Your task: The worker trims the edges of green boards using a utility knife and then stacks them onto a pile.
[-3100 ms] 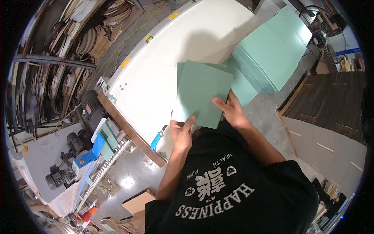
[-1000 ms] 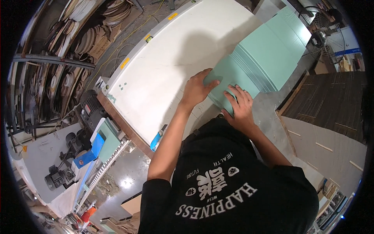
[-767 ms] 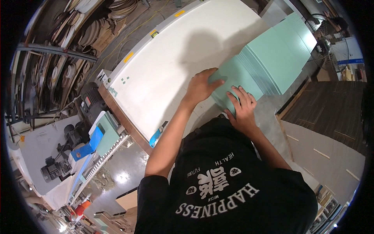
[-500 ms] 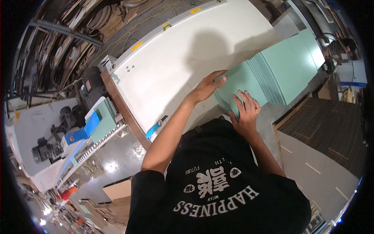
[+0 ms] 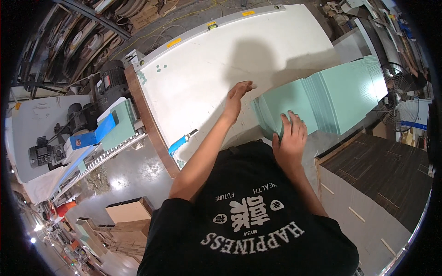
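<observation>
Hands at frame centre: right hand point(image 5: 291, 138), fingers spread, presses flat on pale green sheet stack point(image 5: 322, 99) at centre right; left hand point(image 5: 236, 97), fingers together, apparently touches white tabletop point(image 5: 207, 78).

I see both bare forearms entering from the lower edge, out of short black sleeves. My left arm extends forward and slightly right, elbow nearly straight, wrist in line with the forearm. The left hand point(image 5: 236, 97) is open, palm down, fingers extended together and pointing up and to the right. My right arm is bent more sharply and stays closer to the torso. The right hand point(image 5: 290, 137) is also open, palm down, fingers spread slightly and pointing forward. The hands are apart, the left further forward.
</observation>
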